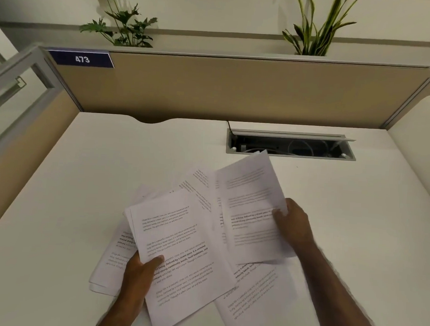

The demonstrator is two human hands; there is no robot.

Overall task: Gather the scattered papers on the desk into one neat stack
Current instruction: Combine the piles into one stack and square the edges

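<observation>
Printed sheets like these are light, floppy and slidey, so edge pinches work best: left hand (137,270) fingers clamped on the front bundle (180,255), right hand (291,224) pinching a lifted sheet (251,208), the remaining papers (257,295) fanned mid-desk (59,205).

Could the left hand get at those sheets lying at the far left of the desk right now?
Probably not freely: the left hand already holds a sheaf, though the far-left sheets lie right beside it, uncovered.

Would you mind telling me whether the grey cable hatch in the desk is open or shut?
Open: the grey cable hatch has its lid tipped up at the back, showing cables in the dark recess.
</observation>
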